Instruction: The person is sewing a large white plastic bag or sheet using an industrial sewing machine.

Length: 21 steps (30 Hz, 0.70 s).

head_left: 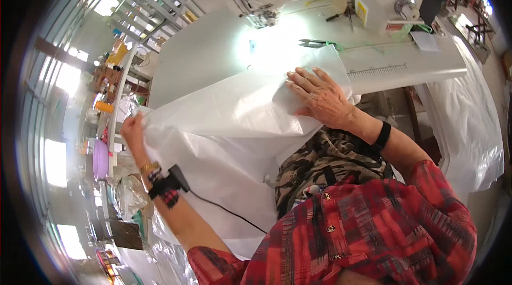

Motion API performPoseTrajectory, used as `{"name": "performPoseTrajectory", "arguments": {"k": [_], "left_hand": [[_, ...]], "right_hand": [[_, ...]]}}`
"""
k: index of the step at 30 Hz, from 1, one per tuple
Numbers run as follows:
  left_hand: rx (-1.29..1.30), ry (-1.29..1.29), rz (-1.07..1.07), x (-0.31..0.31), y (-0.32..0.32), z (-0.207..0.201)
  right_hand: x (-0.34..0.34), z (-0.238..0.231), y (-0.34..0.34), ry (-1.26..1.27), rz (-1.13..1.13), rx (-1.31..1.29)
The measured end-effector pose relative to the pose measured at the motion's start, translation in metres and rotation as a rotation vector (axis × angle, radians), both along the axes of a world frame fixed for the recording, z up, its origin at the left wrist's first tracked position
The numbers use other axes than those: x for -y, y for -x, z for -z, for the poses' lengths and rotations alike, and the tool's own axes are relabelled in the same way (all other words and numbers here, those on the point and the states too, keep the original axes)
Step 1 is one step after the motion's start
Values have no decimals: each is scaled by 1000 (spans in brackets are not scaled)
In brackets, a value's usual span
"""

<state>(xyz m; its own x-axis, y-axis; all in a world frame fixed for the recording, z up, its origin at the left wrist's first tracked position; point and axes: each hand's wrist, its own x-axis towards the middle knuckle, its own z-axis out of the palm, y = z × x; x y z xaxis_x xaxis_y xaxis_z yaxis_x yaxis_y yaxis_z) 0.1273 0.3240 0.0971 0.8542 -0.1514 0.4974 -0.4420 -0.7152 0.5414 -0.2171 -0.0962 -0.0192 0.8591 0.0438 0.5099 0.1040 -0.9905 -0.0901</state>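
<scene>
A large, glossy white plastic sheet [224,109] lies over the front of the sewing table and drapes down across my lap. At its far left corner, my left hand [133,131] is closed in a pinch on the edge, holding it stretched out. My right hand [322,97] rests flat on the folded strip of the sheet, fingers stretched out and pointing to the far left. Beyond the sheet is the white sewing machine [330,10], its lamp glaring under the needle head [266,17]. Small dark thread snips [316,43] lie just past my right hand.
A printed ruler scale [378,70] runs along the table [192,55] on the right. More white sheeting [469,125] hangs off the right end. Leftward are a shelf with an orange thread spool [104,107] and a purple basin [100,159]. A black cable [229,211] trails from my left wrist.
</scene>
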Motion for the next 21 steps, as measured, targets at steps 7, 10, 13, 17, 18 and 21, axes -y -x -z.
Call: {"name": "performPoseTrajectory", "arguments": {"k": [7,10,13,17,18,21], "left_hand": [[114,-154,-14,-70,103,-70],[47,-462,-73,-102,138,-85],[-241,-588,-20,-15,227,-135],[472,-483,839,54,307,-139],[340,-482,1217,103,298,-136],[553,-296,1177,207,324,-67]], "right_hand": [[-7,-1,-6,-24,146,-43],[-19,5,-18,-49,172,2],[-22,4,-25,-39,210,-21],[-25,5,-25,-41,240,-32],[-22,8,-26,-62,243,-52],[-7,25,-22,-1,243,-48]]}}
